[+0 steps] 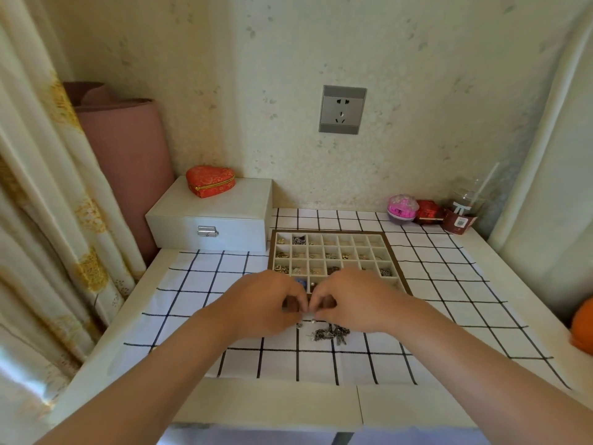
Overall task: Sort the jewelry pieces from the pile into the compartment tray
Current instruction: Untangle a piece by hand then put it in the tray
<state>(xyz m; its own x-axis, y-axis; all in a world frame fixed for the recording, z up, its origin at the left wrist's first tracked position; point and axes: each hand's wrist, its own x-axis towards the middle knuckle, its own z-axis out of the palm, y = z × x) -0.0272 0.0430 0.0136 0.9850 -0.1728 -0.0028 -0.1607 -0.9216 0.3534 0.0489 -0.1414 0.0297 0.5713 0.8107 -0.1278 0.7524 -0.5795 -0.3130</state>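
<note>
Over the far edge of the jewelry pile on the worktop, the left hand and right hand are meeting fingertip to fingertip, grip narrow, contents too small to tell, likely singling out a piece that is needing a matching cell in the compartment tray just behind.

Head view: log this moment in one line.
left hand: pinches small piece | right hand: pinches same piece | pile: on cloth, near hands | tray: partly filled
</note>
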